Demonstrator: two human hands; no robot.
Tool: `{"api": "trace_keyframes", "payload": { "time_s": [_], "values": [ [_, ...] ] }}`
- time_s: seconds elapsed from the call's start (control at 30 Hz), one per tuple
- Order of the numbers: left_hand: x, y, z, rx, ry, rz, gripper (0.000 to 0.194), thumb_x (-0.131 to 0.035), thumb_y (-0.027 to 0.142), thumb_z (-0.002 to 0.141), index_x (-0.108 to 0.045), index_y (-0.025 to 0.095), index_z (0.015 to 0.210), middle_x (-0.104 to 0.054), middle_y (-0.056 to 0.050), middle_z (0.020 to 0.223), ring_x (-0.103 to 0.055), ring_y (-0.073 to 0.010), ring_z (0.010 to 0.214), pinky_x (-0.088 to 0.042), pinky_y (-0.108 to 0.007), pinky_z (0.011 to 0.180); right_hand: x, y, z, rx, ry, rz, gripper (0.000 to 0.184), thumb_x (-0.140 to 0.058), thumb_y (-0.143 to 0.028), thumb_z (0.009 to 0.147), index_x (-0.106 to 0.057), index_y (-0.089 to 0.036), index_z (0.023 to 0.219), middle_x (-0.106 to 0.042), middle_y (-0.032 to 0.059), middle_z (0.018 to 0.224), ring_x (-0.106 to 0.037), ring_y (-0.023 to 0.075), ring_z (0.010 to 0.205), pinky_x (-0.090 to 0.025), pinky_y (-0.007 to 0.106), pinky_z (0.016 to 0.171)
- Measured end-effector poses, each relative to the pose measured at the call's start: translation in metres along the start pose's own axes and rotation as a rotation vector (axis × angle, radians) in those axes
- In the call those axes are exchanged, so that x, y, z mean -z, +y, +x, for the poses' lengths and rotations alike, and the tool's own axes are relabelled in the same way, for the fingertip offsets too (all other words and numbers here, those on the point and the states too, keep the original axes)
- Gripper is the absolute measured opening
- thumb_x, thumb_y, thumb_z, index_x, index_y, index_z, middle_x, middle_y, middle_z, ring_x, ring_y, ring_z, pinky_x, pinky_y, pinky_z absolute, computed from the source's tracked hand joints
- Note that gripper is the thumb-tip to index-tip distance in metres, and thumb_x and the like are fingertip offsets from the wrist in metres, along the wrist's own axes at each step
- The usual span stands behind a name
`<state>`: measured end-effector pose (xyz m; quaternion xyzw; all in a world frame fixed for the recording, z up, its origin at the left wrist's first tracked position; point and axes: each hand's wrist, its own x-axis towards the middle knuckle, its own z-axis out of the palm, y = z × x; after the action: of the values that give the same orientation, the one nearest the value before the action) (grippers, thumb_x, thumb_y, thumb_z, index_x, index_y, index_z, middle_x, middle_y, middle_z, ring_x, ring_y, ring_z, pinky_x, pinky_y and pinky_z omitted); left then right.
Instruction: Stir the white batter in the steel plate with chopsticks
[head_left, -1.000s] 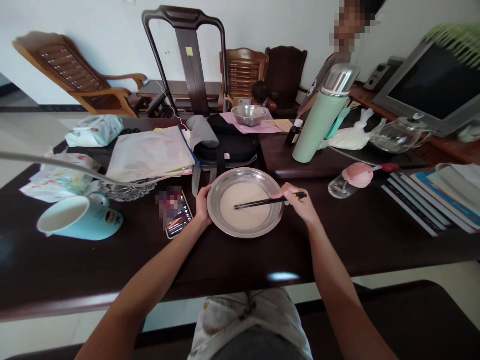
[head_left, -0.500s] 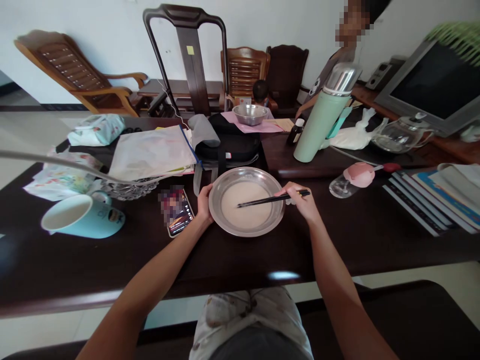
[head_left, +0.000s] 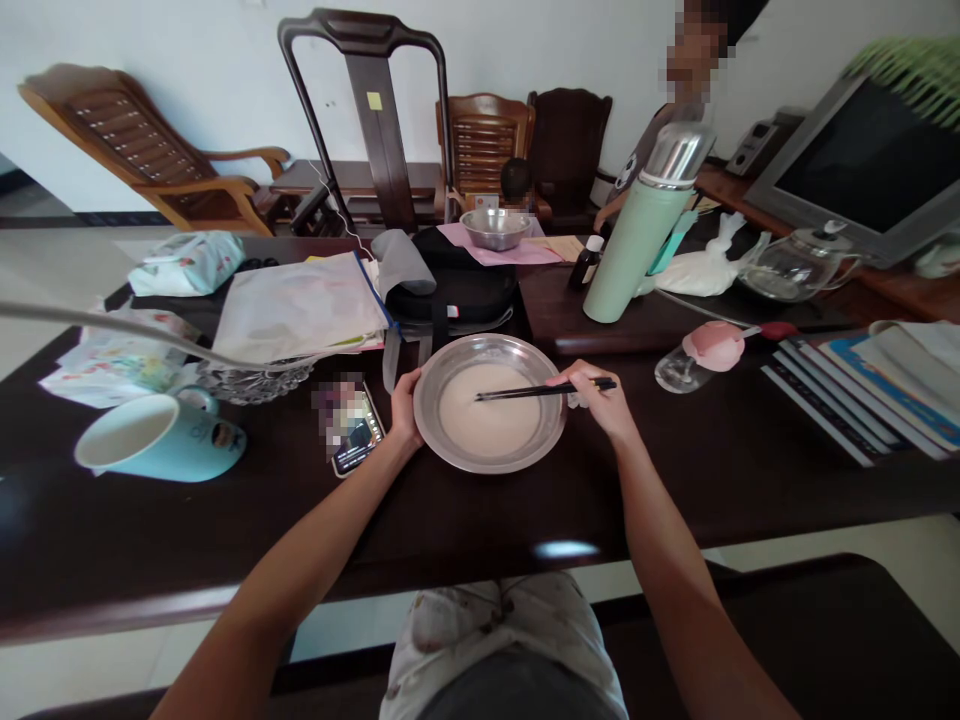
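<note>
A wide metal bowl (head_left: 489,459) stands on the dark table in front of me, with a pale, milky liquid (head_left: 487,425) in it. My left hand (head_left: 406,408) grips the bowl's left rim, its fingertips hidden below the edge. Dark chopsticks (head_left: 525,391) are pinched in my right hand (head_left: 597,396), which is closed at the right rim. Their tips reach into the liquid near the middle of the bowl. Left of the bowl lies a lit phone (head_left: 358,440), close to my left wrist.
A blue mug (head_left: 184,445) and plastic packs stand at left. Behind the bowl are a black case (head_left: 457,290) and a smaller metal bowl (head_left: 496,232). At right are a green thermos (head_left: 637,245), a pink-lidded cup (head_left: 709,350) and books (head_left: 832,400). Two people are beyond the table.
The chopstick tips have moved slightly up and away from me in the liquid. My left hand stays on the rim. The whole view has shifted a little.
</note>
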<state>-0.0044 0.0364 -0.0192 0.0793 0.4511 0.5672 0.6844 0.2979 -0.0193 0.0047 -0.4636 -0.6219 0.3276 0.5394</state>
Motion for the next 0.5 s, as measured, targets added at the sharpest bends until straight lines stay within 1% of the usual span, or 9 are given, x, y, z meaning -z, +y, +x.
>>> {"api": "trace_keyframes", "payload": {
  "time_s": [0.1, 0.13, 0.17, 0.23, 0.3, 0.37, 0.43, 0.5],
  "values": [
    [-0.0002, 0.0000, 0.0001, -0.006, 0.008, 0.002, 0.015, -0.077, 0.033, 0.069, -0.071, 0.021, 0.075, -0.081, -0.006, 0.077, -0.082, -0.0367, 0.090, -0.067, -0.043, 0.079, 0.0021, 0.0034, -0.0001, -0.014, 0.139, 0.051, 0.055, -0.071, -0.076, 0.095, -0.084, -0.025, 0.077, -0.081, 0.0048, 0.076, -0.072, 0.0185, 0.066, -0.057, 0.031, 0.061],
    [-0.0001, 0.0000, 0.0003, -0.008, 0.003, 0.006, 0.015, -0.078, 0.033, 0.068, -0.071, 0.021, 0.075, -0.081, -0.006, 0.077, -0.082, -0.0370, 0.090, -0.067, -0.043, 0.079, 0.0027, 0.0046, -0.0004, -0.027, 0.160, 0.086, 0.056, -0.071, -0.076, 0.095, -0.082, -0.025, 0.075, -0.080, 0.0046, 0.072, -0.072, 0.0190, 0.064, -0.057, 0.031, 0.059],
    [0.0001, -0.0001, 0.0006, -0.010, -0.004, 0.010, 0.016, -0.078, 0.033, 0.068, -0.070, 0.021, 0.075, -0.080, -0.006, 0.076, -0.082, -0.0375, 0.091, -0.067, -0.043, 0.080, 0.0029, 0.0053, -0.0007, -0.041, 0.158, 0.118, 0.056, -0.071, -0.077, 0.095, -0.081, -0.025, 0.074, -0.078, 0.0041, 0.068, -0.070, 0.0189, 0.060, -0.056, 0.031, 0.057],
    [0.0002, -0.0001, 0.0007, -0.012, -0.015, 0.014, 0.017, -0.079, 0.033, 0.067, -0.070, 0.021, 0.075, -0.080, -0.006, 0.075, -0.082, -0.0385, 0.093, -0.067, -0.044, 0.081, 0.0025, 0.0049, -0.0010, -0.053, 0.085, 0.142, 0.059, -0.070, -0.078, 0.094, -0.081, -0.025, 0.073, -0.076, 0.0035, 0.063, -0.067, 0.0182, 0.056, -0.054, 0.031, 0.054],
    [-0.0004, 0.0002, -0.0001, -0.008, -0.017, 0.009, 0.015, -0.078, 0.033, 0.067, -0.070, 0.022, 0.074, -0.079, -0.006, 0.073, -0.082, -0.0392, 0.094, -0.068, -0.045, 0.082, 0.0010, 0.0023, -0.0009, -0.037, -0.028, 0.099, 0.060, -0.070, -0.079, 0.094, -0.082, -0.024, 0.073, -0.079, 0.0046, 0.068, -0.069, 0.0185, 0.061, -0.055, 0.031, 0.059],
    [-0.0019, 0.0008, -0.0019, 0.003, -0.016, -0.001, 0.013, -0.075, 0.032, 0.067, -0.069, 0.022, 0.073, -0.079, -0.006, 0.073, -0.082, -0.0391, 0.094, -0.068, -0.045, 0.082, -0.0004, -0.0007, -0.0003, -0.010, -0.091, 0.041, 0.061, -0.070, -0.080, 0.093, -0.083, -0.024, 0.072, -0.081, 0.0056, 0.075, -0.072, 0.0192, 0.069, -0.056, 0.031, 0.064],
    [-0.0034, 0.0016, -0.0042, 0.018, -0.015, -0.008, 0.011, -0.073, 0.032, 0.068, -0.067, 0.023, 0.072, -0.079, -0.006, 0.073, -0.083, -0.0386, 0.093, -0.068, -0.045, 0.082, -0.0008, -0.0018, 0.0000, -0.003, -0.065, 0.015, 0.059, -0.071, -0.079, 0.093, -0.085, -0.024, 0.075, -0.082, 0.0053, 0.079, -0.072, 0.0184, 0.070, -0.055, 0.031, 0.064],
    [-0.0043, 0.0023, -0.0061, 0.028, -0.012, -0.008, 0.011, -0.072, 0.032, 0.068, -0.068, 0.023, 0.073, -0.079, -0.006, 0.073, -0.083, -0.0381, 0.091, -0.068, -0.046, 0.081, 0.0000, -0.0002, 0.0000, -0.015, 0.028, 0.039, 0.056, -0.073, -0.077, 0.093, -0.085, -0.024, 0.076, -0.082, 0.0048, 0.079, -0.070, 0.0167, 0.065, -0.053, 0.030, 0.060]
  ]
}}
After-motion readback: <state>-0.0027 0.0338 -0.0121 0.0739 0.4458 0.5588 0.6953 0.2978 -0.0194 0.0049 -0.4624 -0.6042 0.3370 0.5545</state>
